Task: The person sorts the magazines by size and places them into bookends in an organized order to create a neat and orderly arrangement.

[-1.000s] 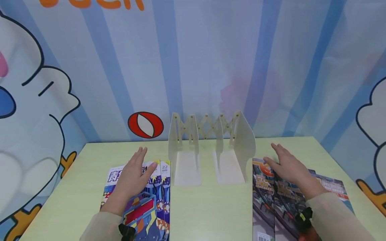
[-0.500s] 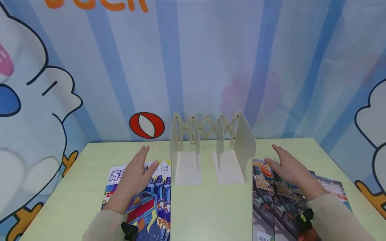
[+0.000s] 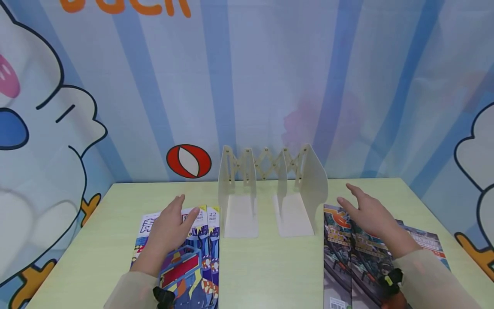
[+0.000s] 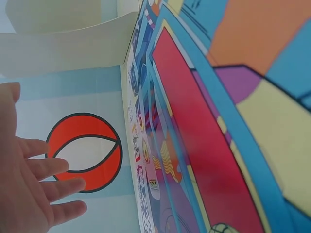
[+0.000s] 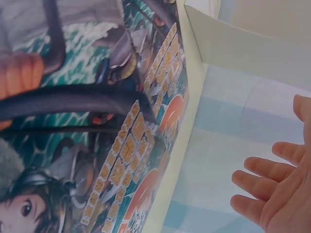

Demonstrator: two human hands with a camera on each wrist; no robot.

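My left hand [image 3: 170, 227] hovers over a fanned pile of bright blue and purple magazines [image 3: 200, 279] on the left of the table. Its fingers are extended and hold nothing; the left wrist view shows them apart from the printed cover [image 4: 204, 141]. On the other side, my right hand [image 3: 372, 216] is held over darker overlapping magazines [image 3: 339, 266], with relaxed fingers and nothing in its grasp. The right wrist view has that hand's fingers [image 5: 265, 167] clear of the cover [image 5: 107, 107]. Between both piles, farther back, stands a white expandable bookend rack [image 3: 291, 210] with upright dividers.
Pale yellow-green table [image 3: 270, 274] surface shows between the piles. A blue striped backdrop [image 3: 262, 77] with cartoon figures rises right behind the table's back edge, and a red oval [image 3: 189, 161] is printed on it left of the rack.
My left hand has dipped slightly, its fingertips a bit lower over the magazines. The right hand stays nearly in place, the camera view shifts slightly, and magazines and rack stay put.
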